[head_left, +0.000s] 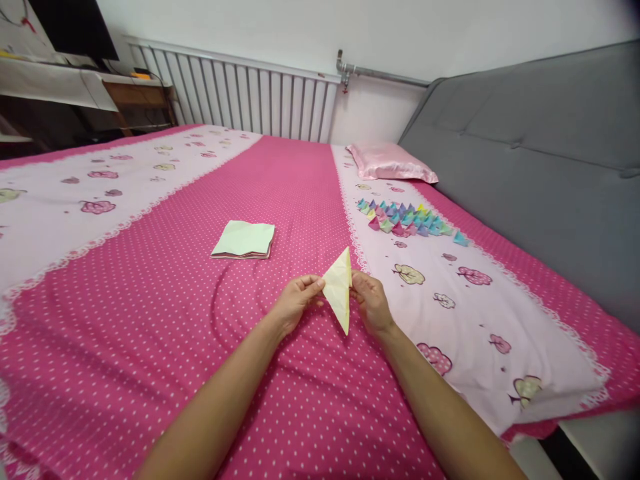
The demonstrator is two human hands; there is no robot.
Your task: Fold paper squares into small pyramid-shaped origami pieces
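A pale yellow sheet of paper folded into a triangle [339, 288] is held up over the pink dotted bedsheet, its long edge on the right. My left hand [299, 300] pinches its left corner between thumb and fingers. On the other side, my right hand [371, 301] grips the long edge near its middle; some of its fingertips are hidden behind the paper. A stack of square paper sheets [244, 239], pale green on top, lies beyond my left hand. Several small folded paper pieces [400, 217] in many colours stand in rows farther off to the right.
The bedsheet [280, 173] has pink dotted bands and pale printed bands. A pink pillow [390, 163] lies against the grey headboard [530, 147]. Along the far wall is a white radiator [240, 93]. A desk [135, 93] with a black monitor [75, 30] stands at the far left.
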